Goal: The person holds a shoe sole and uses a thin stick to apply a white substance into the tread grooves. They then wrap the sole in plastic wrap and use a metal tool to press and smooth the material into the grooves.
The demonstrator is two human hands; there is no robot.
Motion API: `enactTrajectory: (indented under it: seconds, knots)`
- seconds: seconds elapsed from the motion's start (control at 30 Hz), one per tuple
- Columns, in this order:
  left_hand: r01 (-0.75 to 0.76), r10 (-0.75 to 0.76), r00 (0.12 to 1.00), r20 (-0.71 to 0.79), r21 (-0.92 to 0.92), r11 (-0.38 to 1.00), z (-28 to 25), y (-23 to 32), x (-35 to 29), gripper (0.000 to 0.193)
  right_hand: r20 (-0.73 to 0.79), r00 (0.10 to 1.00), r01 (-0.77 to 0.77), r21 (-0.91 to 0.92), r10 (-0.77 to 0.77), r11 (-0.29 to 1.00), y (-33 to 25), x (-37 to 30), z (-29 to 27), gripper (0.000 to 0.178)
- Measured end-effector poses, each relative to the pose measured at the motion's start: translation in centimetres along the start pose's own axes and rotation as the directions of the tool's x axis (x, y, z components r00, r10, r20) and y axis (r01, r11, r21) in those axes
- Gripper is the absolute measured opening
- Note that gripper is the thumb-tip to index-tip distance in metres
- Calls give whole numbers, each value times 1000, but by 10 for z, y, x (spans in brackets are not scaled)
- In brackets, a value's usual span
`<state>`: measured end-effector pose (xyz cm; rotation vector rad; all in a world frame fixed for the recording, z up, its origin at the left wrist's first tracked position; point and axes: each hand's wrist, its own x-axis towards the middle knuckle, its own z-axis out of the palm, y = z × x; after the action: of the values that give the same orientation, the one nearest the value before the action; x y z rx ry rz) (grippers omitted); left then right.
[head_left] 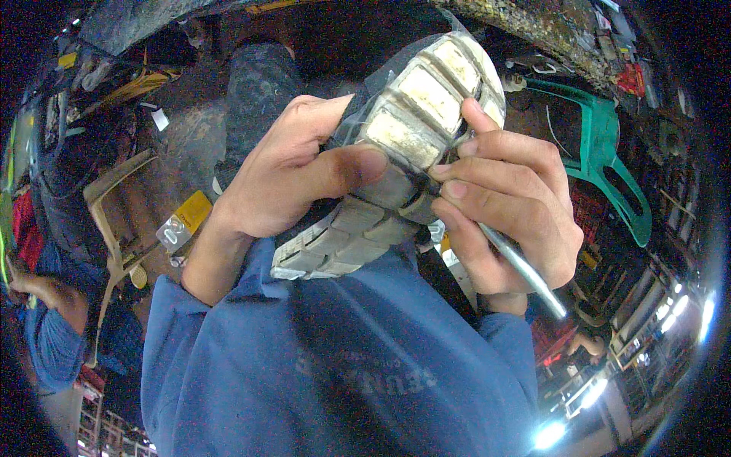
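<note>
A shoe (407, 107) is held up in front of my chest with its worn, blocky sole facing me. The sole has cream pads toward the upper end and grey tread toward the lower end. Thin clear plastic shows around the shoe's upper edge. My left hand (293, 171) wraps around its left side, the thumb pressed on the sole. In my right hand (518, 198), closed fingers grip a slim metal rod-like tool (525, 263). Its bare end sticks out below the hand, and the other end meets the sole's groove, where the fingertips partly hide the contact.
A green plastic chair (594, 141) stands at the right, and a beige chair frame (110, 221) at the left. Beside it lies a yellow-and-clear package (185, 221). Another person's arm (57, 297) shows at the far left. A cluttered bench edge (525, 30) runs along the top.
</note>
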<state>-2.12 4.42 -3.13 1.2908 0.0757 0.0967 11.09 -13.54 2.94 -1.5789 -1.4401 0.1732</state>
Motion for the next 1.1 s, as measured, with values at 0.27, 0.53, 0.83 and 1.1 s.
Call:
enactTrajectory:
  seconds: [0.27, 0.53, 0.83, 1.1]
  knots:
    - [-18, 18, 1000, 5, 50, 999, -3, 1, -2, 44, 21, 1000, -5, -23, 6, 1000, -2, 0, -2, 18]
    - [21, -21, 1000, -23, 9, 1000, -1, 0, -2, 46, 3, 1000, -17, -17, 17, 1000, -1, -3, -3, 18]
    - [-26, 26, 1000, -8, 68, 997, -2, -1, -1, 46, -2, 1000, -22, 0, 22, 1000, -1, -5, -3, 18]
    - [-38, 38, 999, -1, 103, 994, 0, 0, 2, 45, 22, 1000, -19, 22, 19, 1000, 2, -5, -9, 19]
